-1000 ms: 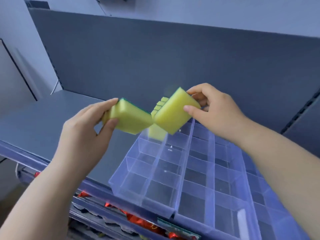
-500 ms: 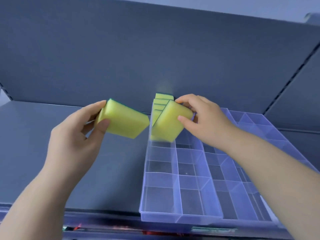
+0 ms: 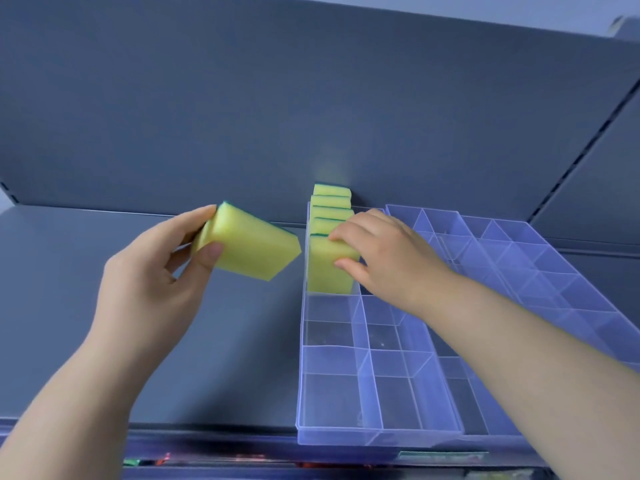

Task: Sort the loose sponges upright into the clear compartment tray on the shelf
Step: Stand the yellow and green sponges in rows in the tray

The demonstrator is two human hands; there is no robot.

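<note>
1. Nearest, at the lower centre of the frame, the front end of the clear tray (image 3: 346,441) sits on the grey shelf (image 3: 104,341). The compartments here hold no sponges.
2. At centre left, the left hand (image 3: 149,271) has its thumb and fingers clamped on a spare sponge (image 3: 249,251). The sponge is tilted in the air just left of the tray and not yet in any slot.
3. Just right of it, the right hand (image 3: 388,258) pinches the front sponge (image 3: 329,271), fingers over its top edge and thumb on its face. This one stands upright in the tray's left column.
4. Behind that, towards the grey back panel (image 3: 311,98), a row of sponges (image 3: 330,202) stands on edge in the same column. About four tops show.
5. Progress looks partial. The far end of the left column is filled, one sponge is being seated and one waits in hand. The near slots and the right-hand columns are unfilled, and any further loose sponges are out of view.
</note>
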